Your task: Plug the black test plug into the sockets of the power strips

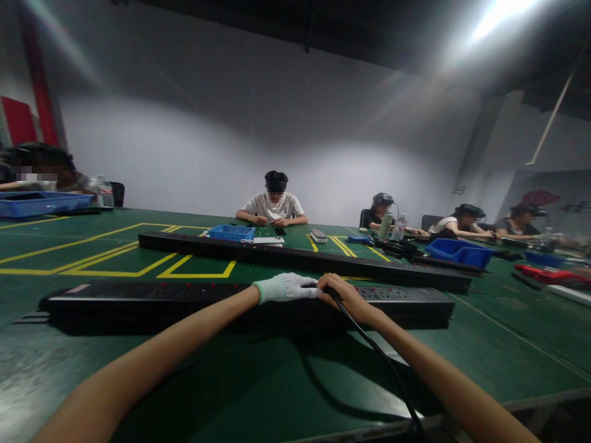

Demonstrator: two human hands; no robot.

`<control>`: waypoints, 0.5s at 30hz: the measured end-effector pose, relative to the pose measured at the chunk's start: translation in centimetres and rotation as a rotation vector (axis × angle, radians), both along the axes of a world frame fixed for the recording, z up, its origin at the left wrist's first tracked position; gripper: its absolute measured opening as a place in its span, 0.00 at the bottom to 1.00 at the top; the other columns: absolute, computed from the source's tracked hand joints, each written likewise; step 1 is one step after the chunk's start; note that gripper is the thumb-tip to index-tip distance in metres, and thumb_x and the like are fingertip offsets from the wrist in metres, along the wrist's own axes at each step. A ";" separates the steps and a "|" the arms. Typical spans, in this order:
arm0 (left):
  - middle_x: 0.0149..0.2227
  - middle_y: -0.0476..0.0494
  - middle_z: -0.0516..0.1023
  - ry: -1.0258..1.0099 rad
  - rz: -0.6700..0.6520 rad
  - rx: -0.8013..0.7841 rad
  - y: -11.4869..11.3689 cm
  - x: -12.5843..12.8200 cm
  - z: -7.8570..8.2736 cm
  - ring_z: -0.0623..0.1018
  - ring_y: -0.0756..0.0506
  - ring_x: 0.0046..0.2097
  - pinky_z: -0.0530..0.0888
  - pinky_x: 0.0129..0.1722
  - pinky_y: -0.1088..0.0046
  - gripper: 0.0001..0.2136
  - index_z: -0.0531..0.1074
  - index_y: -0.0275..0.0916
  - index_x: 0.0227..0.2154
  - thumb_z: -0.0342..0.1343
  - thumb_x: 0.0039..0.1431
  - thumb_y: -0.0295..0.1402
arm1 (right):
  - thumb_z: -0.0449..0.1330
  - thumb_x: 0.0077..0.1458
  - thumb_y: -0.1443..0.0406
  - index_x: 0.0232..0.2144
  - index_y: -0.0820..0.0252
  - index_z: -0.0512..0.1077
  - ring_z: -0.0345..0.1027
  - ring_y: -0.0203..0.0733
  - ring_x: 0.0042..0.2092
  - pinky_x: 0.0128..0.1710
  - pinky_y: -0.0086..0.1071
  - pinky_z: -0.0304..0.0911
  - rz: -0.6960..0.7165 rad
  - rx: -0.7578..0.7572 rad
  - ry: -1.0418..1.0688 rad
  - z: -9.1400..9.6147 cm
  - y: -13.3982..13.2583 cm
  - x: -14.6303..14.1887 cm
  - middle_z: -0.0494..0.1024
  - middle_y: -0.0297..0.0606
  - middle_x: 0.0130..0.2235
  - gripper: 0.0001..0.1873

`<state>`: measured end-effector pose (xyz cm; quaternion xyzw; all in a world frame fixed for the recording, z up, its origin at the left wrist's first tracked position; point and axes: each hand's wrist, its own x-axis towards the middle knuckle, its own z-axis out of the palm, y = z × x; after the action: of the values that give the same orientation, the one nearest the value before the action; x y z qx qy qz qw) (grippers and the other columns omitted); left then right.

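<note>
A long black power strip [152,299] lies across the green table in front of me. My left hand [285,287], in a white glove, rests on top of the strip near its middle, fingers bent over it. My bare right hand [345,295] meets it there, closed on a black tool or plug whose black cable [383,360] trails back toward me over the table edge. What the left fingers hold is hidden.
A second long black strip [295,258] lies farther back. Blue bins [231,232] [457,251] [39,202], bottles [397,227] and tools sit beyond. Several people work seated along the far and side edges. Yellow lines [115,258] mark the green table [221,381].
</note>
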<state>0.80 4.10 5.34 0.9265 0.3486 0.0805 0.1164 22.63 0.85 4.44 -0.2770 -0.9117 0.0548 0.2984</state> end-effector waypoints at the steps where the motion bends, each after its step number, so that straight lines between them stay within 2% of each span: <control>1: 0.50 0.42 0.72 0.000 -0.004 0.003 0.0 0.0 0.0 0.74 0.39 0.48 0.66 0.43 0.70 0.29 0.60 0.46 0.56 0.35 0.58 0.57 | 0.53 0.60 0.59 0.37 0.56 0.66 0.62 0.41 0.42 0.43 0.35 0.61 -0.001 -0.002 -0.001 0.0 0.0 0.0 0.69 0.39 0.39 0.08; 15: 0.50 0.43 0.72 0.016 0.012 0.006 -0.2 0.1 0.1 0.74 0.38 0.48 0.67 0.43 0.69 0.32 0.59 0.49 0.57 0.34 0.56 0.60 | 0.53 0.60 0.60 0.32 0.57 0.66 0.63 0.41 0.41 0.43 0.36 0.61 -0.002 0.027 0.026 -0.3 0.1 -0.2 0.70 0.40 0.39 0.08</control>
<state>0.88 3.93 5.46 0.9254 0.3548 0.0748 0.1104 22.41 0.92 4.16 -0.2729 -0.9082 0.0458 0.3139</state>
